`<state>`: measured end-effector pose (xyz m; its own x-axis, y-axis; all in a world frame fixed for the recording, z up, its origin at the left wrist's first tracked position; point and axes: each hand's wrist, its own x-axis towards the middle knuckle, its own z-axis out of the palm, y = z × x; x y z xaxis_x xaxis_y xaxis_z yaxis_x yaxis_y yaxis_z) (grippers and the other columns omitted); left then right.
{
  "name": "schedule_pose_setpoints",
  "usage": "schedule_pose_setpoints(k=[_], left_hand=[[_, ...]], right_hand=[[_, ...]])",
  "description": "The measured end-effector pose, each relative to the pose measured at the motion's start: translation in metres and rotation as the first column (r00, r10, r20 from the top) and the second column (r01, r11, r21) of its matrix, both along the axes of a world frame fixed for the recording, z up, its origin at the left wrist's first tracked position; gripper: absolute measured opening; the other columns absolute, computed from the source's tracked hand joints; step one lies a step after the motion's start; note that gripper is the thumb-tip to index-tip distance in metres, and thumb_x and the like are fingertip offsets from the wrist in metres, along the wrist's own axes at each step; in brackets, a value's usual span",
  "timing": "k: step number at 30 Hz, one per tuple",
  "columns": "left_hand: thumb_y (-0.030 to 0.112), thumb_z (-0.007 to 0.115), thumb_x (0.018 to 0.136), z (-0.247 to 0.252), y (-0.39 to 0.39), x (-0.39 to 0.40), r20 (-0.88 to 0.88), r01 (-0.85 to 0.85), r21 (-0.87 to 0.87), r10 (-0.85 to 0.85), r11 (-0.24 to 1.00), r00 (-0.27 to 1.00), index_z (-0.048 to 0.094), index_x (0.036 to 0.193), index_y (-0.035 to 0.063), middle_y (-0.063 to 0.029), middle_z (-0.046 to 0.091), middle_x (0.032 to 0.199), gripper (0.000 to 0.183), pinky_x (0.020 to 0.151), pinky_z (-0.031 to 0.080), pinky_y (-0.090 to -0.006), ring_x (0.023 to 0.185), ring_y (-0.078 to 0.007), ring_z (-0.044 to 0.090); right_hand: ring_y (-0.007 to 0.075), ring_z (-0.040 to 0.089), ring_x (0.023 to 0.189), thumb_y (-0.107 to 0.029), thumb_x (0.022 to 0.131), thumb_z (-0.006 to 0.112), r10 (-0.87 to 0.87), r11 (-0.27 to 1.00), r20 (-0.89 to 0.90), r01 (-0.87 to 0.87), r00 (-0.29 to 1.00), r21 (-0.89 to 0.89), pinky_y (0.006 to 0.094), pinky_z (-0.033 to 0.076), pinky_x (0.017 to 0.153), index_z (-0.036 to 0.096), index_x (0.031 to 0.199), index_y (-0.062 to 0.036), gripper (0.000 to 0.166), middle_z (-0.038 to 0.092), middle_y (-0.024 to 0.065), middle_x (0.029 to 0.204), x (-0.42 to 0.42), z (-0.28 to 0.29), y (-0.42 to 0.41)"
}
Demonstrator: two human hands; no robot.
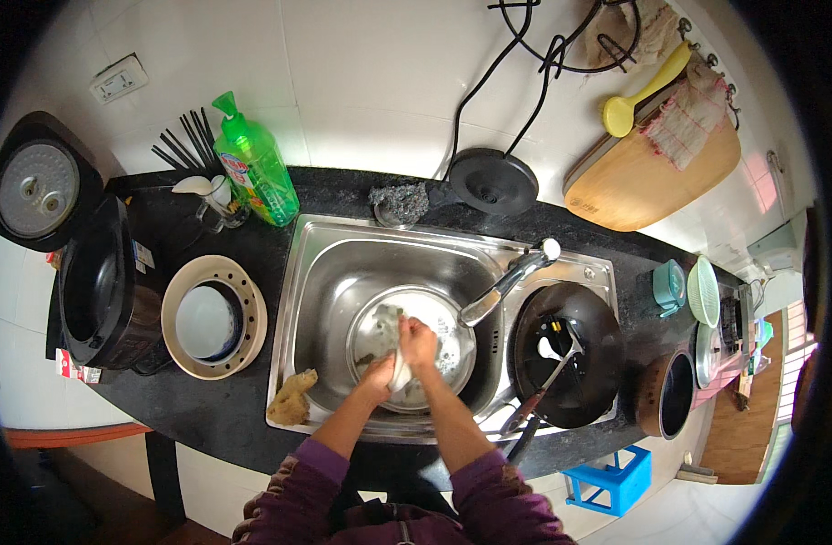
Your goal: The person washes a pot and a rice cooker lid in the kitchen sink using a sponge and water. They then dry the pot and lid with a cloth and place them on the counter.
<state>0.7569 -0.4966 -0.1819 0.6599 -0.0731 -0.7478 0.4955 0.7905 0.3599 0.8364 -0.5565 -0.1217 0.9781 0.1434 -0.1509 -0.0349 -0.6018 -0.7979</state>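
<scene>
Both hands are over the larger basin of the stainless steel sink (324,327), above a round metal pan (450,364) holding suds and water. My left hand (378,377) grips a small white object (402,373); whether it is a dish, a spoon or a cloth cannot be made out. Just above and to its right, my right hand (418,344) closes on the upper part of the same object, fingers bunched and partly hiding it. The chrome faucet (501,289) reaches over the basin to the right of my hands.
A black wok (593,361) with a ladle (555,371) fills the smaller basin. Left stand a rice cooker (102,286), a cream steamer pot (252,327) with a bowl inside, and a green soap bottle (263,170). A yellow sponge (292,398) rests on the rim. A brown pot (651,395) lies right.
</scene>
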Motion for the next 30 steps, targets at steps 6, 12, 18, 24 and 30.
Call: schedule_pose_setpoints(k=[6, 12, 18, 24, 30], left_hand=[[0.033, 0.053, 0.084, 0.038, 0.019, -0.005, -0.102, 0.147, 0.215, -0.128, 0.966, 0.986, 0.030, 0.126, 0.0089, -0.0136, 0.038, 0.122, 0.053, 0.075, 0.046, -0.0403, 0.104, -0.0309, 0.046], [0.047, 0.048, 0.083, 0.009, 0.035, 0.003, -0.160, 0.015, 0.168, 0.012, 0.986, 0.987, 0.029, 0.129, 0.0056, -0.0183, 0.033, 0.128, 0.064, 0.088, 0.039, -0.0442, 0.113, -0.0344, 0.039], [0.033, 0.046, 0.087, -0.097, 0.034, -0.009, 0.247, -0.131, -0.166, 0.169, 0.977, 0.954, 0.048, 0.113, 0.0069, -0.0076, 0.055, 0.100, 0.037, 0.079, 0.044, -0.0352, 0.091, -0.0188, 0.052], [0.025, 0.048, 0.087, 0.005, 0.022, 0.007, 0.004, -0.017, 0.083, 0.017, 0.996, 1.000, 0.046, 0.115, 0.0060, -0.0084, 0.054, 0.108, 0.034, 0.075, 0.048, -0.0373, 0.093, -0.0207, 0.054], [0.023, 0.060, 0.076, 0.045, 0.032, -0.005, -0.208, 0.374, 0.815, -0.379, 0.442, 0.902, 0.037, 0.122, -0.0014, -0.0165, 0.043, 0.123, 0.057, 0.086, 0.040, -0.0350, 0.111, -0.0250, 0.044]], right_hand=[[0.0349, 0.050, 0.101, -0.046, 0.078, 0.049, -0.084, 0.861, -0.180, -0.020, 0.980, -0.509, 0.0435, 0.041, 0.080, 0.053, 0.107, -0.0083, 0.048, 0.052, 0.0182, 0.111, 0.018, -0.093, -0.044], [0.0323, 0.060, 0.075, -0.023, 0.078, 0.056, 0.267, 0.963, -0.236, -0.265, 0.934, 0.043, 0.0403, 0.046, 0.066, 0.056, 0.086, -0.0057, 0.019, 0.059, 0.0197, 0.090, -0.058, 0.012, 0.000], [0.0386, 0.059, 0.066, -0.039, 0.078, 0.054, 0.187, 0.980, 0.225, -0.167, 0.956, -0.106, 0.0464, 0.047, 0.057, 0.060, 0.076, -0.0119, 0.028, 0.059, 0.0198, 0.072, -0.092, 0.028, 0.018], [0.0353, 0.059, 0.067, -0.038, 0.076, 0.057, 0.130, 0.953, 0.003, -0.124, 0.991, -0.277, 0.0436, 0.047, 0.060, 0.058, 0.088, -0.0102, 0.030, 0.061, 0.0166, 0.073, -0.008, -0.028, -0.012], [0.0294, 0.049, 0.105, -0.031, 0.068, 0.062, 0.123, 0.792, -0.483, -0.379, 0.867, -0.478, 0.0367, 0.043, 0.085, 0.049, 0.111, -0.0033, 0.053, 0.053, 0.0170, 0.110, 0.000, -0.050, -0.028]])
